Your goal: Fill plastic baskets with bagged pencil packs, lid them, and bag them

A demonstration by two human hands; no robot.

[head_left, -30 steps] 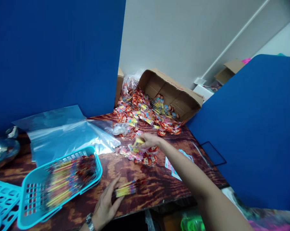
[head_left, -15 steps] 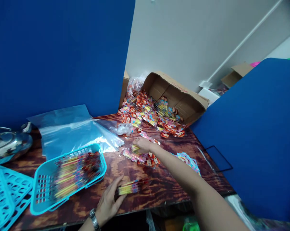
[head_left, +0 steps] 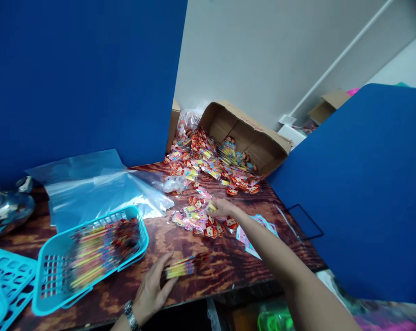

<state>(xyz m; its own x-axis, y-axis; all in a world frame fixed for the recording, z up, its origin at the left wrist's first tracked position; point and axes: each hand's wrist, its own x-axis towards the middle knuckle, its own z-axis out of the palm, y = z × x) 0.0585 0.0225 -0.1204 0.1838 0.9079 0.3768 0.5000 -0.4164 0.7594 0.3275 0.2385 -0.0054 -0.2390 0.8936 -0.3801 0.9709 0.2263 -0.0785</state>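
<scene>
My left hand, with a metal watch on the wrist, is closed around the end of a stack of small cartoon-figure packets at the table's front edge. The stack lies on its side, yellow ends towards my palm. Farther out, my right hand pinches a single packet with a yellow part. Just beneath and beside it lies a loose pile of the same packets. A light-blue basket left of my left hand holds rows of stacked packets.
A tipped cardboard box spills more packets onto the wooden table. Clear plastic sheets lie behind the basket. Printed cards sit near my right forearm. At the left are a metal kettle and blue basket pieces. Blue panels flank the table.
My right hand has moved right over the loose pile and holds a packet there. My left hand stays at its stack. The whole view has shifted slightly.
</scene>
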